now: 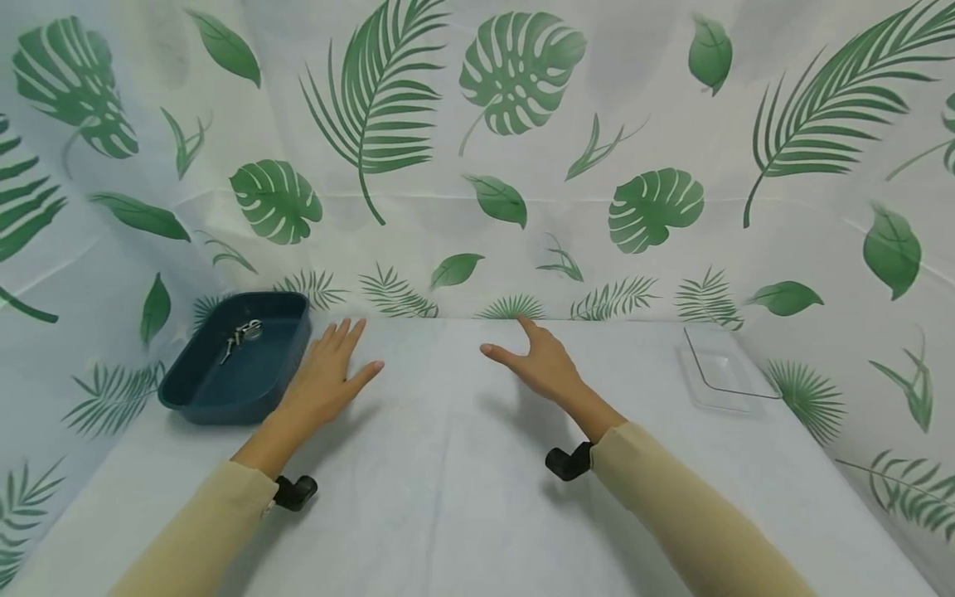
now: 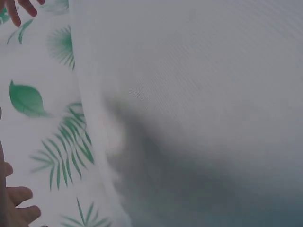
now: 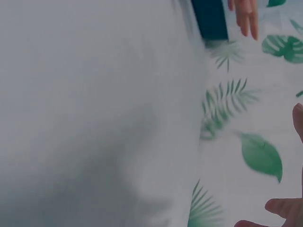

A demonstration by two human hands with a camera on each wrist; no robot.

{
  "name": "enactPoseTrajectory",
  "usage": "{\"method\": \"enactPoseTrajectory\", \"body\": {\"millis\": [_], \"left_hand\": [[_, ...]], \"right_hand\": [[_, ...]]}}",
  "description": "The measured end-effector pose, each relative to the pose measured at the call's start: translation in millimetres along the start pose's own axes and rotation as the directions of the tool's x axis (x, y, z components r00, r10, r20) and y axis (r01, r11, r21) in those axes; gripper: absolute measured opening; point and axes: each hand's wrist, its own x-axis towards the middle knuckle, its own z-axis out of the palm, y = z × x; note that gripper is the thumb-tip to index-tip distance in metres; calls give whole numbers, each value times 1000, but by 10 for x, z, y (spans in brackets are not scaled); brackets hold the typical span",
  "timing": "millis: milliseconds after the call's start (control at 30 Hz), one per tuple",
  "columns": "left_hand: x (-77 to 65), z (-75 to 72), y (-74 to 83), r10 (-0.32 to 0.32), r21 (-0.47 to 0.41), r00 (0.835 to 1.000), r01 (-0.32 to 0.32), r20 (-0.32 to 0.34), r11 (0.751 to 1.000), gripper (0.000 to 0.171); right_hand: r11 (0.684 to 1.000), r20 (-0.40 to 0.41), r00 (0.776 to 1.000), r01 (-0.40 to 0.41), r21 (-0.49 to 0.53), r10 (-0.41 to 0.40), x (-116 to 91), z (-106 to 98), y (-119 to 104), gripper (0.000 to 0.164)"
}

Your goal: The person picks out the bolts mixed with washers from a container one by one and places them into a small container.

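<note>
My left hand hovers over the white table beside the right wall of a dark blue bin, its fingers spread and nothing in them. Inside the bin lies a small cluster of metal keys. Over the middle of the table, my right hand is held with thumb and index finger apart, also holding nothing. Toward the right edge sits a clear, shallow rectangular container, well away from the right hand. In the left wrist view, fingers of the left hand show at the lower left.
A white cloth covers the table. Behind it and along both sides hangs a white curtain printed with green leaves. A black wrist camera juts from the left sleeve, another black camera from the right sleeve.
</note>
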Motion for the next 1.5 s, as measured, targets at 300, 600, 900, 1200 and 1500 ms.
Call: {"method": "enactPoseTrajectory", "body": {"millis": [300, 600, 900, 1200, 1500], "left_hand": [[-344, -295, -455, -22, 22, 967, 28, -254, 999, 68], [-575, -530, -916, -183, -6, 903, 197, -389, 980, 62], [-604, -643, -1125, -594, -243, 728, 542, -341, 804, 71], [-722, -660, -1387, -693, -390, 683, 588, -230, 709, 62], [-727, -502, -1342, -711, -526, 646, 518, -276, 675, 63]], "right_hand": [[986, 21, 997, 72, 150, -76, 7, 325, -511, 91], [960, 7, 985, 166, 226, -172, 43, 766, -906, 88], [938, 17, 984, 162, 306, -176, 41, 1175, -1218, 82], [913, 61, 978, 163, 373, -200, 21, 1491, -1442, 82], [881, 156, 976, 63, 469, -153, 10, 1666, -1587, 74]]}}
